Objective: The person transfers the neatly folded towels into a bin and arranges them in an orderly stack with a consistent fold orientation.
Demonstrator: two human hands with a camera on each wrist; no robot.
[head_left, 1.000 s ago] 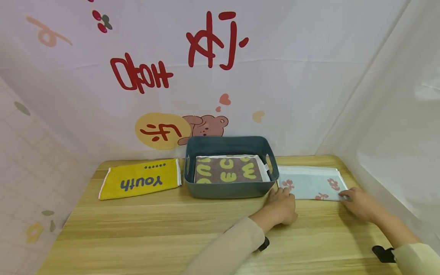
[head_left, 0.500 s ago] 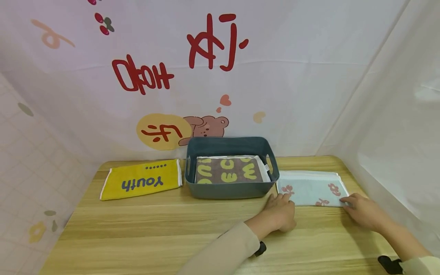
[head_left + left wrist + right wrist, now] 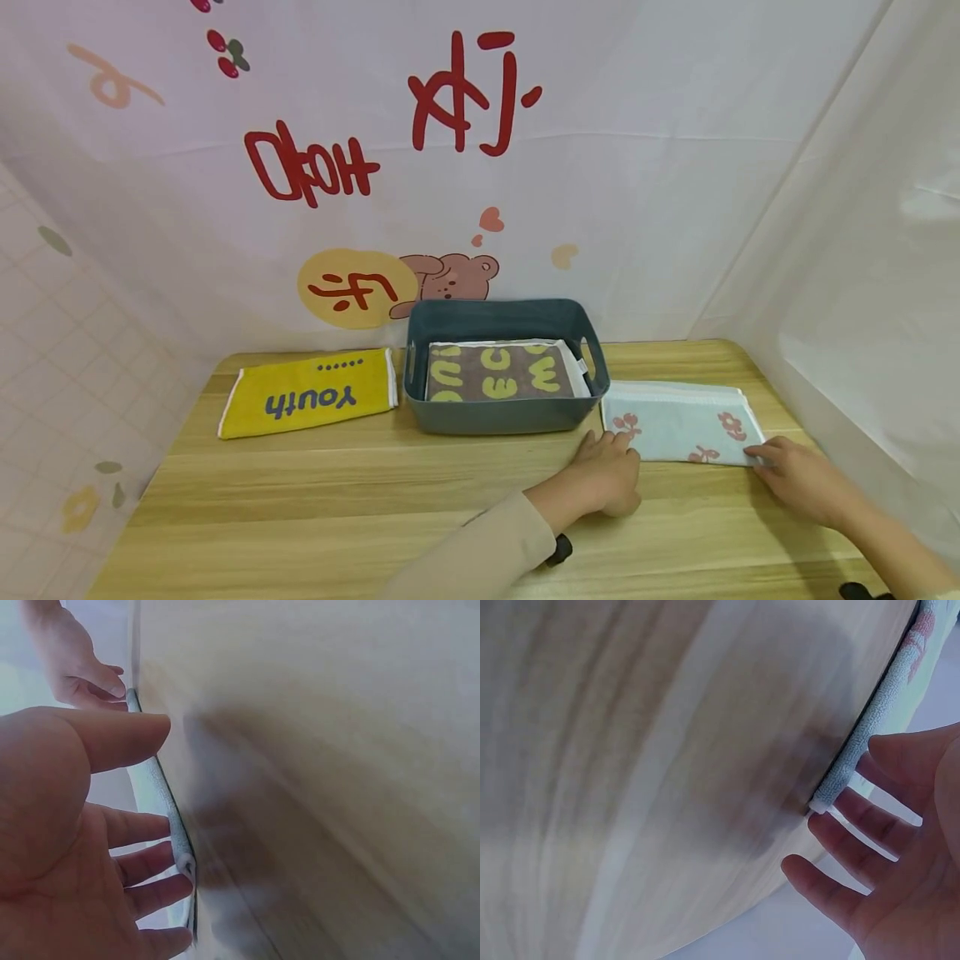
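A folded light-blue towel [image 3: 675,425] with pink flowers lies flat on the table, right of the basket. My left hand [image 3: 611,475] touches its near left corner. In the left wrist view the fingers [image 3: 154,862] extend onto the towel's edge, and the thumb stays off it. At the near right corner, my right hand [image 3: 802,479] rests its fingertips on the towel. The right wrist view shows these fingers [image 3: 855,847] spread and relaxed, with the thumb beside the folded edge [image 3: 870,735].
A dark teal basket [image 3: 510,417] with handle holes stands at the back middle. Inside it lies a folded brown towel [image 3: 517,375] with yellow letters. To its left is a folded yellow towel [image 3: 307,396] reading "Youth". A white printed curtain [image 3: 637,208] hangs behind the wooden table [image 3: 337,500].
The light-blue towel has slid toward me along the table, with both hands at its near corners moving along. The basket and the other towels stay in place.
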